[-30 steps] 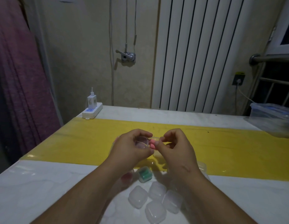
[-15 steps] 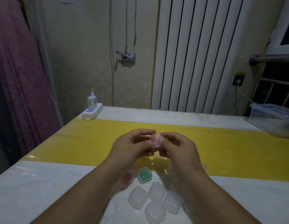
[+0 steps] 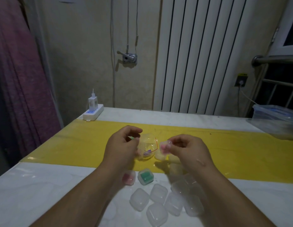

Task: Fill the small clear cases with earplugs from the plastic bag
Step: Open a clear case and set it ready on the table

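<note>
Over the yellow strip (image 3: 77, 145), right hand (image 3: 188, 149) pinches a pink-filled case (image 3: 164, 146); left hand (image 3: 121, 146) curls, contents unclear.

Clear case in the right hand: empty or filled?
Filled: pink earplugs show through the clear case that the right hand pinches.

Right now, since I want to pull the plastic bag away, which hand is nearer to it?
Left. The left hand sits at the left edge of the plastic bag, seemingly touching it; the right hand is off to its right, pinching a pink-filled case.
</note>
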